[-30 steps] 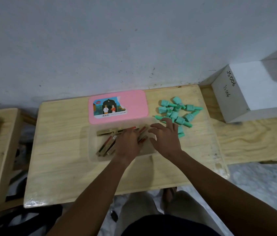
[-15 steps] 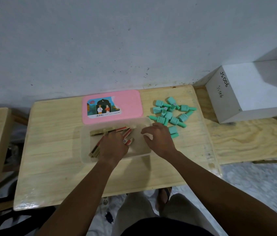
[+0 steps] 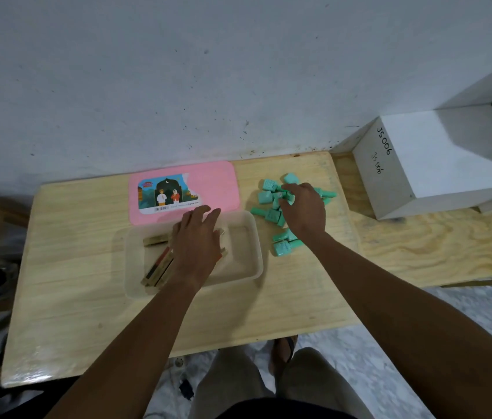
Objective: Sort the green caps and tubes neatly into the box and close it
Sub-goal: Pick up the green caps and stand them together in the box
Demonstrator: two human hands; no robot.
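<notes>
Pale wooden tabletop (image 3: 87, 297) runs beneath a scuffed white wall (image 3: 178, 86), and on it we see the work laid out. Toward the right of the table lies a loose heap of green caps and tubes (image 3: 272, 195), mint-coloured, some lying on their sides, a few strays nearer the front edge. Our right hand (image 3: 305, 210) rests palm down on that heap, fingers (image 3: 287, 189) curled into the pieces; whether any piece is actually pinched we cannot tell.

Just left of the heap sits the clear plastic box (image 3: 253, 255), open, none of the green pieces visible inside it. It holds several gold sticks with red and dark bands (image 3: 157, 267), lying at angles toward the box's left end. Our left hand (image 3: 199, 240) lies flat over the middle of the box, fingers loosely spread and gripping nothing we can see, covering part of the sticks.

Behind the box, touching its far rim, the pink lid (image 3: 217, 182) lies flat with a picture label facing up. Off to the right stands a white carton marked JS006 (image 3: 450, 158) on a neighbouring plywood surface (image 3: 435, 249).
</notes>
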